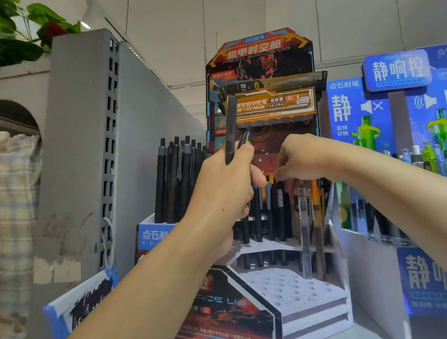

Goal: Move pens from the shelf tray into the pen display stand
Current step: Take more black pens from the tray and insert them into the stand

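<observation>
**Pens in hand, holes waiting below**

The left hand has its fingers curled tight around a small bunch of dark pens. The pens stand almost straight up, tips down, tops poking out above the fist. The right hand is just beside it, a little lower, with its fingers bent down over the back row of the stand. It looks to be pinching the top of a pen there, but the fingertips are hidden, so I cannot tell for sure.

The stand sits right under both hands. Its back rows hold black pens, plus a clear one and an orange one on the right. The white front step has many round holes with nothing in them.

The bunch points straight down at those holes, so I think the next pen only has to drop down and forward. The right hand is nearer to pick one off.

Behind the left hand, a blue box holds more black pens.
</observation>
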`<state>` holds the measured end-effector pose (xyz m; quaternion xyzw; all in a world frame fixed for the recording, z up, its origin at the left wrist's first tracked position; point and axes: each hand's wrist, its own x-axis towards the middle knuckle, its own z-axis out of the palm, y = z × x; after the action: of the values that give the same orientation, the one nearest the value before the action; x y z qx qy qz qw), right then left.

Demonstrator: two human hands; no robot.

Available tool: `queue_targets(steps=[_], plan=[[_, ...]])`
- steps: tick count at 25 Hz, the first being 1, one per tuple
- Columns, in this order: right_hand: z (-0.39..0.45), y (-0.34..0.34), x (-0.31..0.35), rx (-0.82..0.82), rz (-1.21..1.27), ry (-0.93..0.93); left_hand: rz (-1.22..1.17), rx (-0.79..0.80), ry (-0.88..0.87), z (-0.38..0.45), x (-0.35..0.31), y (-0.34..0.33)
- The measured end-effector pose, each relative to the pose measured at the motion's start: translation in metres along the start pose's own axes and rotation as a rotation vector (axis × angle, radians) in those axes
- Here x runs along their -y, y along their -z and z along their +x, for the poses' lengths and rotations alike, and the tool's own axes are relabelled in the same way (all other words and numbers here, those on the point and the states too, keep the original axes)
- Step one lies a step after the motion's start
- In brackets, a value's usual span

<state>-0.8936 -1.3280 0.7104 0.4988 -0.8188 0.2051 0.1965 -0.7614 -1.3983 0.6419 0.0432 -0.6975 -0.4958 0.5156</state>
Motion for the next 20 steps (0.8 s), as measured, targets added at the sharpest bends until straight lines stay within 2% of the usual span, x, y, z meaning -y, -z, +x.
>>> queue_targets(steps=[2, 4, 6, 8, 9, 11, 13, 15, 18, 20], plan=[[-0.001, 0.000, 0.000, -0.003, -0.047, 0.007, -0.068, 0.002, 0.019, 0.001, -0.002, 0.000], [-0.002, 0.001, 0.002, -0.112, 0.003, 0.067, -0.099, 0.025, 0.012, 0.000, -0.002, -0.001], [-0.004, 0.006, 0.004, -0.184, 0.370, 0.157, -0.077, 0.048, -0.012, -0.002, -0.001, 0.000], [-0.008, 0.019, 0.006, 0.023, 0.869, 0.239, -0.049, 0.048, -0.042, -0.002, -0.002, 0.002], [-0.010, 0.024, 0.005, 0.145, 1.007, 0.272, -0.050, 0.040, -0.055, -0.001, -0.002, 0.002], [-0.012, 0.029, 0.002, 0.285, 1.050, 0.322, -0.096, 0.023, -0.060, 0.001, -0.004, 0.002], [-0.012, 0.028, -0.001, 0.311, 1.044, 0.354, -0.138, 0.026, -0.044, 0.002, -0.004, 0.001], [-0.011, 0.027, -0.001, 0.232, 1.104, 0.334, -0.149, 0.032, -0.018, 0.000, -0.005, -0.002], [-0.005, 0.035, -0.004, -0.097, 1.162, 0.200, -0.130, 0.030, 0.034, -0.001, -0.001, -0.001], [0.000, 0.039, -0.008, -0.285, 1.108, 0.117, -0.056, 0.037, 0.068, 0.000, 0.003, 0.000]])
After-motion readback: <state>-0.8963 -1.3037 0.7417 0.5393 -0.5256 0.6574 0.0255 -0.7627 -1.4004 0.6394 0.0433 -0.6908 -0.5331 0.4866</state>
